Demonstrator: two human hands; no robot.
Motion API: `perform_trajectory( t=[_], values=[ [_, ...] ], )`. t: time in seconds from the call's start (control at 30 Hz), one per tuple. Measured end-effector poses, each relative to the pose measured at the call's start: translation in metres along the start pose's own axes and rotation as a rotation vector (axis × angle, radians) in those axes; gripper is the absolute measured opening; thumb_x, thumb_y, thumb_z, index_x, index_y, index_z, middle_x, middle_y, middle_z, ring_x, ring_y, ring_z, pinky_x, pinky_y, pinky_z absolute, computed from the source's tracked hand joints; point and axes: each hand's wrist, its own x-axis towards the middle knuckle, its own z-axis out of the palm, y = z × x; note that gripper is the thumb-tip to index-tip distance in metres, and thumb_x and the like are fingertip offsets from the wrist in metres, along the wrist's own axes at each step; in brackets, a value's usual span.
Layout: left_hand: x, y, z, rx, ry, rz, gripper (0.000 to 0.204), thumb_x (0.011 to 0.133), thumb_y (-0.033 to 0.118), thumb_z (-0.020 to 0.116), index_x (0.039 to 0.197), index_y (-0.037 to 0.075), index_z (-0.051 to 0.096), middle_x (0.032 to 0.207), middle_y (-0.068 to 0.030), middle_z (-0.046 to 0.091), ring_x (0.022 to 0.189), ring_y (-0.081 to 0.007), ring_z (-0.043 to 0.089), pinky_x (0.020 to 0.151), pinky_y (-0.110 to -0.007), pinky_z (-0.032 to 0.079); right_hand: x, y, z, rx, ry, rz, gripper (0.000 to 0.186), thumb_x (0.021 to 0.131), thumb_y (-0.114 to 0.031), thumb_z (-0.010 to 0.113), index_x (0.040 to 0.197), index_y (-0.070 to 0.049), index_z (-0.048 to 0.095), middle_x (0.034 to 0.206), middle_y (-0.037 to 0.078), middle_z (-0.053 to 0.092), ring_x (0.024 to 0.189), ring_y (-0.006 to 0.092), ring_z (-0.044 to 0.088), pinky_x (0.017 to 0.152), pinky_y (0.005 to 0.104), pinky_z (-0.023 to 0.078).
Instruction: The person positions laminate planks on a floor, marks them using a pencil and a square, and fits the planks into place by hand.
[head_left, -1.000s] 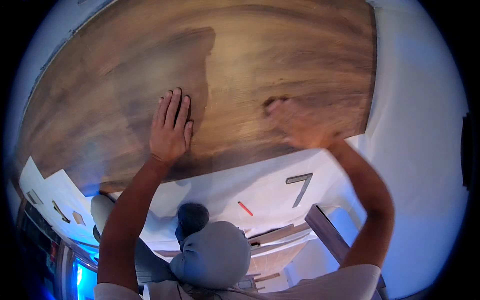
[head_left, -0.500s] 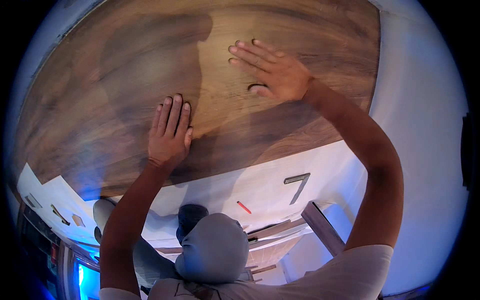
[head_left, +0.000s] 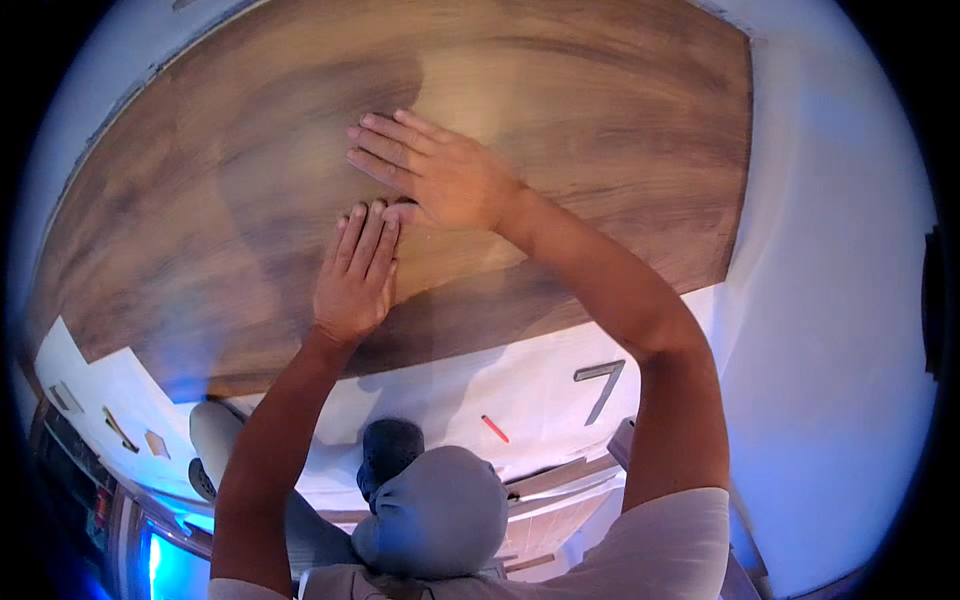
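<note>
Spread across the far side, under both palms: broad brown wood-grain flooring [head_left: 620, 170]. Nearer: thin white sheeting [head_left: 540, 370]. Just swept leftward with the bare right hand [head_left: 445, 175] to beside the bare left hand [head_left: 355, 280], so now covering one shared patch. Laid flat, fingers extended, gripping nothing. Near right: grey L-shaped square [head_left: 606, 393].

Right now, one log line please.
left hand: on brown wood-grain panel; right hand: on panel, farther forward; slim red stick: on white surface

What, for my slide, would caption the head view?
Left hand and right hand, palms down over brown flooring, L-shaped tool nearby.
</note>
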Motion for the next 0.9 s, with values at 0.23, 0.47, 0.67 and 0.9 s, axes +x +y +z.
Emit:
perform_trajectory(
  t=[0.23,0.47,0.67,0.9],
  values=[
    [-0.051,-0.023,0.041,0.005,-0.128,-0.092,0.054,0.100,0.020,0.059,0.149,0.000,0.050,0.161,-0.0221,0.042,0.149,-0.0443,0.039,0.125,-0.056,0.031,0.033,0.010,-0.005,-0.095,-0.022,0.035,0.086,0.091,-0.054,0.066,0.160,-0.009,0.042,0.169,0.014,0.035,0.158,0.0308,0.029,0.130,0.0476,0.022],
    [-0.016,0.014,0.013,-0.051,-0.066,-0.017,0.058,0.100,0.020,0.058,0.154,0.002,0.046,0.165,-0.0190,0.039,0.153,-0.0406,0.034,0.127,-0.054,0.028,-0.002,0.004,-0.004,0.032,0.101,0.125,0.080,0.091,-0.052,0.067,0.155,-0.009,0.049,0.166,0.018,0.039,0.157,0.0330,0.030,0.130,0.0510,0.022],
    [-0.015,0.003,0.011,0.031,-0.039,0.013,0.061,0.099,0.019,0.059,0.155,0.001,0.045,0.166,-0.0168,0.038,0.154,-0.0386,0.034,0.128,-0.052,0.027,-0.009,0.002,-0.014,-0.051,0.110,0.124,0.081,0.096,-0.056,0.061,0.159,-0.008,0.042,0.167,0.017,0.037,0.157,0.0354,0.029,0.129,0.0506,0.024],
    [-0.002,0.005,-0.001,0.015,-0.084,0.019,0.060,0.099,0.017,0.060,0.154,0.001,0.045,0.165,-0.0170,0.038,0.152,-0.0398,0.036,0.128,-0.054,0.028,-0.024,0.002,-0.017,-0.038,0.285,0.308,0.078,0.097,-0.049,0.064,0.157,-0.005,0.043,0.164,0.019,0.040,0.154,0.0379,0.034,0.128,0.0505,0.027]
  ],
)
